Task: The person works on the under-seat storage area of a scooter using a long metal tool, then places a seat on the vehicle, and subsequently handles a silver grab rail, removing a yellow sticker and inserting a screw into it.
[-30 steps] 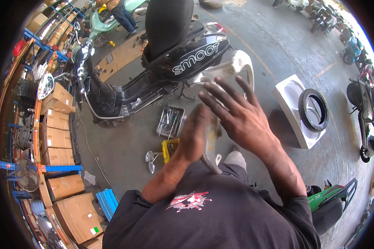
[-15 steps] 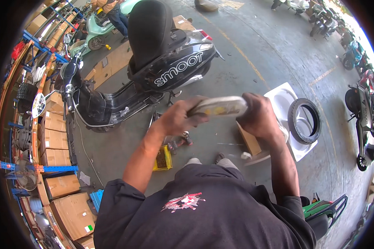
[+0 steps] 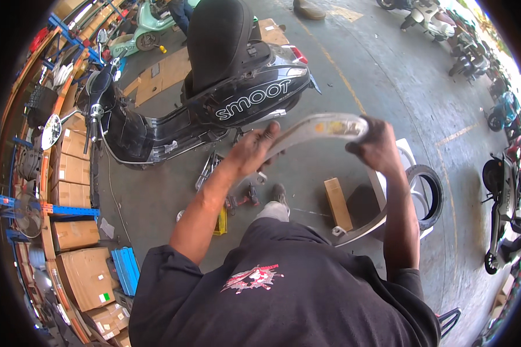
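A curved, whitish strip (image 3: 318, 126) with yellowish smudges spans the space between my two hands, raised above the floor. My left hand (image 3: 253, 151) holds its left end, thumb up along it. The other end is gripped by my right hand (image 3: 377, 144), with the fingers wrapped round it. Just beyond my hands stands a black scooter (image 3: 255, 95) with its seat raised. Below my right forearm lies another curved pale strip (image 3: 362, 232), partly hidden by the arm.
A cardboard box (image 3: 338, 203) and a red-and-black power tool (image 3: 244, 198) lie on the floor near my foot. To the right a black tyre (image 3: 433, 196) leans on a white panel (image 3: 407, 153). Shelving with cartons (image 3: 87, 277) lines the left; parked scooters (image 3: 498, 202) line the right.
The strip has turned, so more of its curved length shows, and my hands have moved slightly apart. The view has shifted, with the scooter a little higher in it.
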Demonstrator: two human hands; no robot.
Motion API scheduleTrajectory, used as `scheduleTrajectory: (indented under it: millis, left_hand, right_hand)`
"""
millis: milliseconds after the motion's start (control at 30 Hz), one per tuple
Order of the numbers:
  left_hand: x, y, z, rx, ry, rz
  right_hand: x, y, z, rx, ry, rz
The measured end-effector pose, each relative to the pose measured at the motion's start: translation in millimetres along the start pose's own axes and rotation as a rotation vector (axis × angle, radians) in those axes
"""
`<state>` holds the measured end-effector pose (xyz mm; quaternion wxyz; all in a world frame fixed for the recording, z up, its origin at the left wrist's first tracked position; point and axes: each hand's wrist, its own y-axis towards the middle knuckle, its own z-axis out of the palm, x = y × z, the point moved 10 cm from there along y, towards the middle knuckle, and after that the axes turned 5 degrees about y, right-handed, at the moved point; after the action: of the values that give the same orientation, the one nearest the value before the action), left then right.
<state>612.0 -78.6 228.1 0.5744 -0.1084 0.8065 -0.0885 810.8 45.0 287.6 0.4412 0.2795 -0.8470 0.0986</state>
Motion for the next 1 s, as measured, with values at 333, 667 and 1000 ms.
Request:
scheduleTrajectory:
  millis: [333, 667, 1000]
  left_hand:
    - [93, 103, -108, -0.526, -0.178, 0.016]
    - [14, 203, -66, -0.048, 0.33, 0.044]
    - [-45, 338, -43, 0.066, 0.539, 0.247]
  right_hand:
    - [-41, 151, -48, -0.22, 0.064, 0.288]
    - [-131, 229, -107, -0.552, 0.332, 0.593]
    - [-200, 346, -81, -0.391, 0.428, 0.684]
